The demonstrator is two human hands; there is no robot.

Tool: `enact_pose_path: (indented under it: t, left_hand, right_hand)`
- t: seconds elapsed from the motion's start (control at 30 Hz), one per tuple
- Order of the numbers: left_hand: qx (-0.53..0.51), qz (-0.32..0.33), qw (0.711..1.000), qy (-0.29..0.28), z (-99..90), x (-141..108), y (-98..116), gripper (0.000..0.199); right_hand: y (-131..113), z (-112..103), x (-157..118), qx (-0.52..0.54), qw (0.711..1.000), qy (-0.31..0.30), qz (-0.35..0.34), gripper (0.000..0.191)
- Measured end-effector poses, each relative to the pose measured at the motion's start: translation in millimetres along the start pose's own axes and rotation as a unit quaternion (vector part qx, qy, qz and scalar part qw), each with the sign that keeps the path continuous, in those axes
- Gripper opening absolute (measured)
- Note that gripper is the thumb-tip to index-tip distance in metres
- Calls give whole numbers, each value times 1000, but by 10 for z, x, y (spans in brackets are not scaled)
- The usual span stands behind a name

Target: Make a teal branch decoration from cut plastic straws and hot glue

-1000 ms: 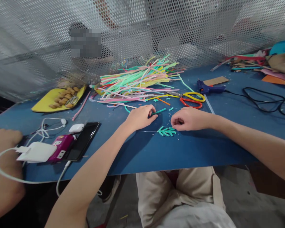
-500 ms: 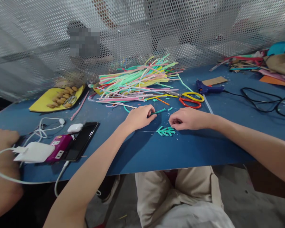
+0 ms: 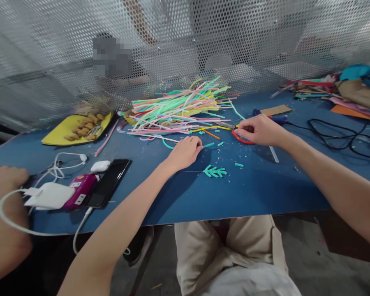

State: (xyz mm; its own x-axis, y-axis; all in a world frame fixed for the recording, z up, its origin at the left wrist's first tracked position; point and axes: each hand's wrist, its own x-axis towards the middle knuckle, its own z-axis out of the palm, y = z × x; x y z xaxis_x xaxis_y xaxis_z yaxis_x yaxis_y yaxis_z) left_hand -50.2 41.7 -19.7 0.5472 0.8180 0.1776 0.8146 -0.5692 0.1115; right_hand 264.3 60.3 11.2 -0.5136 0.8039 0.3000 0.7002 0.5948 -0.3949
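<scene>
My left hand (image 3: 186, 152) is closed around a teal pipe cleaner (image 3: 209, 145), whose end sticks out to the right past the fingers. Over the handles of the scissors (image 3: 243, 139) is my right hand (image 3: 257, 128), its fingers curled onto them; one red loop shows below. The blades point left toward the pile. A small teal leaf-shaped piece (image 3: 215, 171) lies on the blue table, with a thin wire running left from it. One short teal cutting (image 3: 239, 165) rests to its right, and more cuttings lie farther back.
Colourful pipe cleaners (image 3: 179, 107) are heaped at the back. On the left are a yellow tray (image 3: 57, 133), a phone (image 3: 109, 183), a purple power block (image 3: 80, 191) and another person's arm (image 3: 6, 222). A glue gun (image 3: 279, 119) and its black cable (image 3: 327, 137) lie right.
My right hand has moved back and right from beside the leaf-shaped piece to the scissors handles. The short teal cutting now shows on the table. My left hand has barely moved.
</scene>
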Motion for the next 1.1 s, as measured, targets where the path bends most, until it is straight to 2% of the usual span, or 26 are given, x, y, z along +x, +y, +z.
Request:
enact_pose_path:
  t: [0.1,0.17,0.27,0.37,0.6,0.7,0.8,0.87,1.0,1.1]
  left_hand:
    - [-29,-23,999,9,-51,-6,63,19]
    - [-38,-17,999,23,-76,-9,122,20]
    - [-23,23,998,55,-81,-17,206,24]
    - [19,79,994,79,-74,-36,274,27]
    - [154,93,979,96,-171,-81,400,34]
    - [173,96,975,102,-194,-87,403,34]
    - [161,87,977,111,-192,-92,373,35]
    - [153,82,977,120,-193,-96,351,38]
    - [142,79,978,131,-212,-98,335,39]
    - [128,90,978,139,-221,-96,346,39]
  right_hand:
    - [-50,91,3,20,999,36,-16,27]
    - [-141,194,5,20,997,51,-50,29]
    - [-297,349,15,5,994,39,-99,42]
    - [-400,429,26,-15,993,45,-110,31]
    - [-492,387,3,-53,993,14,-106,22]
    - [-509,327,-24,-64,994,-3,-92,20]
    - [-469,218,-61,-57,991,-71,-99,22]
    - [-422,134,-86,-45,981,-159,-104,25]
    - [-364,27,-126,-18,948,-315,-54,26]
    - [-362,22,-154,-6,934,-355,-45,22]
